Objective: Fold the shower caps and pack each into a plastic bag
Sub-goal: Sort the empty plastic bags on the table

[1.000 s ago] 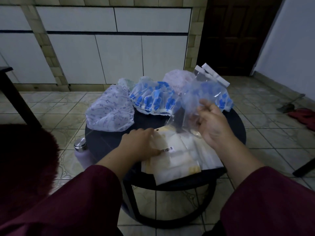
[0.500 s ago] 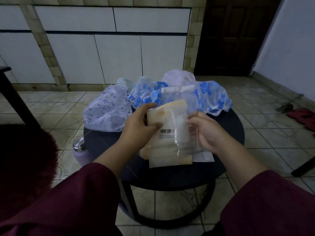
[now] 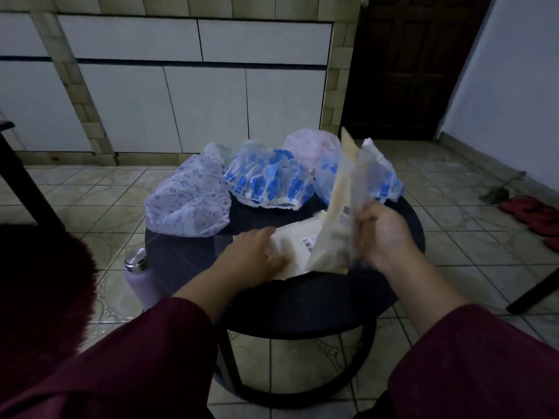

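Round dark tabletop (image 3: 187, 258) on a ring-base frame, tiled floor under it.

Shower caps sit bunched along the tabletop's far edge, all puffed, none folded. Largest at left: white cap (image 3: 189, 196) with pale purple print, hanging over the rim. Middle: blue cap (image 3: 270, 181), clear plastic with bold blue marks and a gathered elastic edge turned toward the camera. Behind it a pink cap (image 3: 310, 145), pale and plain. At far right a second blue-marked cap (image 3: 328, 173), partly hidden by the raised bags. A small greenish cap (image 3: 217, 151) peeks out at the back left.

Bag stack (image 3: 298, 238): flat cream-white plastic bags lying on the near middle of the tabletop, a barcode label on top.

Raised bags (image 3: 341, 213): a thin sheaf lifted upright off the stack, translucent and cream, motion-blurred, top ends splayed apart.

Right hand (image 3: 382, 237) grips the raised bags at their lower right edge, fingers curled round them.

Left hand (image 3: 255, 257) lies on the left end of the stack, fingers bent down onto it; whether it pinches a bag I cannot tell.

Lilac bottle (image 3: 139, 279) with a steel cap stands on the floor just beside the tabletop, left.
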